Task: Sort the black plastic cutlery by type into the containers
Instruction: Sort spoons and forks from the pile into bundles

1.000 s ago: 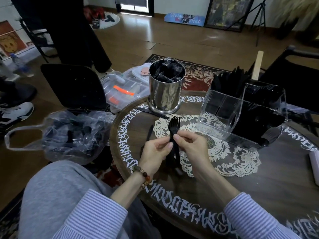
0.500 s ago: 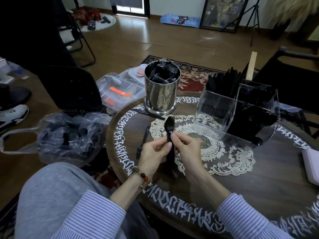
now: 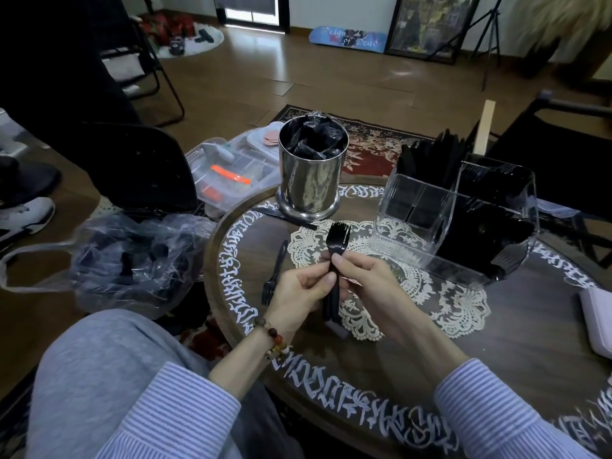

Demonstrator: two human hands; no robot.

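While each hand [image 3: 303, 286] [image 3: 372, 286] pinches the forks [image 3: 336, 241], the clear organizer [image 3: 453, 220] stands near.

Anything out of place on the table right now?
Yes: a loose fork lies unsorted on the table left of the hands, and a knife-like piece is wedged under the steel canister.

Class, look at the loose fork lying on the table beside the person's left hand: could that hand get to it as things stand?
Probably yes. The loose fork lies uncovered just beside the left hand, nothing between them. But that hand already pinches the held forks, so it must let go first.
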